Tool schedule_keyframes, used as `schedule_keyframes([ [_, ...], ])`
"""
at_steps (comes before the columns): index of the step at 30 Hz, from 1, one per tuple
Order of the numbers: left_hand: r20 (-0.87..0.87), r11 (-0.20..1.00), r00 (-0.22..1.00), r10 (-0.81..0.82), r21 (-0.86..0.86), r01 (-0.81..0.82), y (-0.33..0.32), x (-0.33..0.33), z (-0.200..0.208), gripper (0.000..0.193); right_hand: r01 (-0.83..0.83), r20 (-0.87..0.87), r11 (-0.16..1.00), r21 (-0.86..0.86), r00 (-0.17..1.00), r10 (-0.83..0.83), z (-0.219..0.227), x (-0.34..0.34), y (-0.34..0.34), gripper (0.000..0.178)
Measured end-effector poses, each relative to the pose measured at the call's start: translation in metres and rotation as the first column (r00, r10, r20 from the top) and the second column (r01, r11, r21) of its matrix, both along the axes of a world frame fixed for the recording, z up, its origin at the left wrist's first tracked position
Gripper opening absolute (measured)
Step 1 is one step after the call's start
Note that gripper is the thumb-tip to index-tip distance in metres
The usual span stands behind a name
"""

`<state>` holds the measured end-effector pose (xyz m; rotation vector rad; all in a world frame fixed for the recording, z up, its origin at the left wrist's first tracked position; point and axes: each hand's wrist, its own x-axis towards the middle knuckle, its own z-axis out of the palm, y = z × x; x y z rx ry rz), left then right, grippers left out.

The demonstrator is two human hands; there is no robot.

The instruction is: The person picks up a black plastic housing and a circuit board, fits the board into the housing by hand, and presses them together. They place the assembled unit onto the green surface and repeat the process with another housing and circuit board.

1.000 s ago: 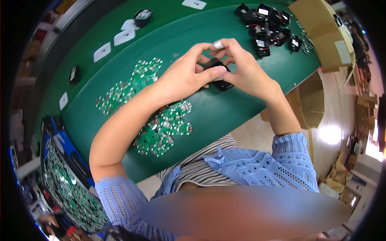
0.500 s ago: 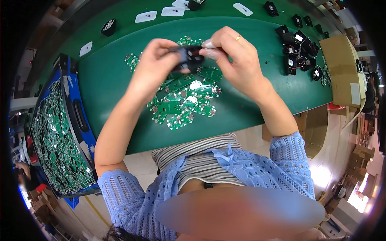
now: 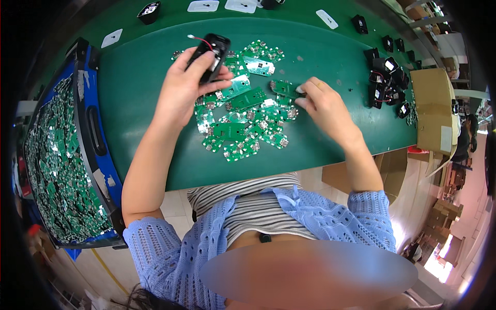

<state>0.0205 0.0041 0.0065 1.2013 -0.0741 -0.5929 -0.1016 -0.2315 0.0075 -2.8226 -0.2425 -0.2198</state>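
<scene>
Our left hand (image 3: pixel 182 87) clasps a black plastic housing (image 3: pixel 219 47); our right hand (image 3: pixel 326 106), fingers narrowed, pinches a green circuit board (image 3: pixel 282 88).

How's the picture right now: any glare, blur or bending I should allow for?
All in the head view: the green table's far edge bows with the fisheye, corners go black; glare whitens a patch of floor at right; a smeared oval covers part of the bottom; the left hand, black case and nearby circuit boards look fairly sharp.
</scene>
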Motion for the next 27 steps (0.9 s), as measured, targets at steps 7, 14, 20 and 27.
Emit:
schedule_keyframes([
  [7, 0.256, 0.975, 0.967, 0.018, 0.208, -0.073, -0.007, -0.010, -0.014, 0.022, 0.063, 0.243, 0.986, -0.152, 0.970, -0.024, -0.004, 0.009, 0.000, 0.006],
  [14, 0.294, 0.956, 0.956, 0.022, 0.273, -0.106, -0.012, -0.019, -0.007, 0.017, 0.219, -0.237, 0.256, 0.942, 0.971, 0.043, 0.028, 0.016, 0.047, 0.010],
  [20, 0.370, 0.961, 0.928, 0.030, 0.245, -0.129, -0.013, -0.022, -0.010, 0.018, 0.281, -0.329, 0.259, 0.924, 0.930, 0.166, 0.034, 0.031, 0.076, 0.010],
  [27, 0.381, 0.959, 0.924, 0.020, 0.256, -0.126, -0.012, -0.025, -0.003, 0.019, 0.330, -0.385, 0.317, 0.889, 0.914, 0.130, 0.033, 0.037, 0.074, 0.011],
])
